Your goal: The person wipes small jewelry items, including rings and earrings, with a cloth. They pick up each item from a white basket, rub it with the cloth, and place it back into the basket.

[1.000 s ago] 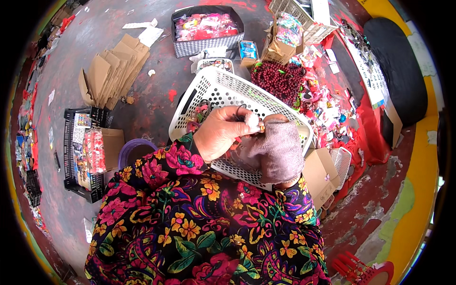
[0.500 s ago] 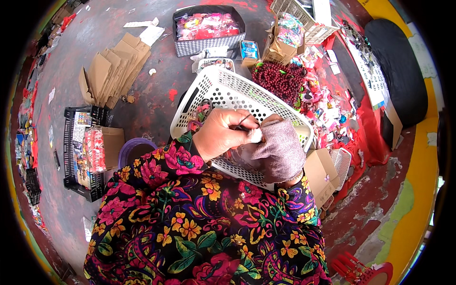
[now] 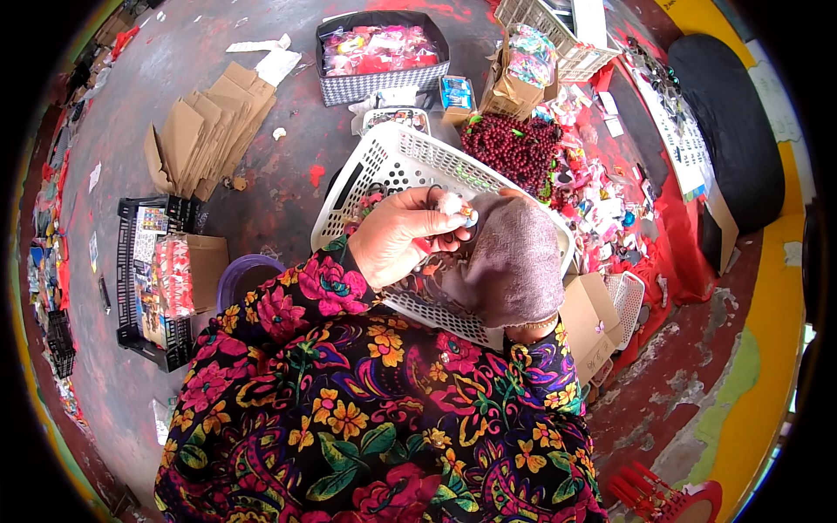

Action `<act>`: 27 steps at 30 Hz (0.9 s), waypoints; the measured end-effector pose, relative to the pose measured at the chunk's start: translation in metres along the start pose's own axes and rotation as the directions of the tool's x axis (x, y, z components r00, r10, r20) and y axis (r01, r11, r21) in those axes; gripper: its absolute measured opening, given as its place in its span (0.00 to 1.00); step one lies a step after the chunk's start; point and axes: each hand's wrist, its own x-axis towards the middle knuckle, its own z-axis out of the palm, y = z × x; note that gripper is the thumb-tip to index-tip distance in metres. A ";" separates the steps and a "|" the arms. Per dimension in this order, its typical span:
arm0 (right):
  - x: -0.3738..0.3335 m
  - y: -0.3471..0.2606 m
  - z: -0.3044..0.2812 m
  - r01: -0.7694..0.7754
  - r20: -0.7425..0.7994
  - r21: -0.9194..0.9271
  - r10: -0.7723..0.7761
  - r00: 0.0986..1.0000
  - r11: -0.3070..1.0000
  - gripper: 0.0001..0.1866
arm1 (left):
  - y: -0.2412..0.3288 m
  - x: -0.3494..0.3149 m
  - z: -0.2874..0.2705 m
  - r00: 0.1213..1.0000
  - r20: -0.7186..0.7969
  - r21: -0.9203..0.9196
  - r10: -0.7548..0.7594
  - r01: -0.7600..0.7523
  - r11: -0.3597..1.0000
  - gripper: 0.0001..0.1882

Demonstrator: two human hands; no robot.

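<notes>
Over the white plastic basket [image 3: 349, 187], my left hand [image 3: 388, 240] pinches a small hair tie with a white fluffy ball [image 3: 449, 203] and a little coloured charm [image 3: 469, 216]. A dark loop shows by its fingertips. A mauve-grey cloth [image 3: 514, 253] covers most of my right hand [image 3: 508, 192], whose fingertips show only slightly at the cloth's upper edge. That hand grips the cloth, close beside the charm. In the basket, beneath my hands, lie more small dark and coloured hair ties [image 3: 370, 199], partly hidden.
Dark red bead strands [image 3: 510, 148] and scattered small accessories [image 3: 602, 200] lie right of the basket. Behind it stands a patterned fabric bin [image 3: 384, 87] of bagged goods. Folded cardboard [image 3: 209, 131], a black crate [image 3: 131, 279] and a purple bucket [image 3: 228, 283] are on the left.
My left hand has turned and shifted slightly up and left, bringing the white ball and the charm into view. The cloth has spread further over my right hand.
</notes>
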 end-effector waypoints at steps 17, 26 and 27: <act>-0.014 -0.001 -0.006 0.163 -0.131 0.178 -0.141 0.981 0.970 0.11 | -0.012 -0.003 0.006 0.997 -0.058 0.234 0.055 -0.041 0.972 0.06; -0.002 -0.014 -0.011 0.262 -0.163 0.060 -0.250 0.954 0.963 0.05 | -0.010 -0.005 0.019 0.974 0.158 0.566 0.163 -0.225 0.793 0.07; -0.003 -0.014 -0.012 0.218 -0.134 0.022 -0.214 0.968 0.976 0.05 | -0.008 -0.007 0.021 0.991 0.095 0.533 0.091 -0.128 0.837 0.07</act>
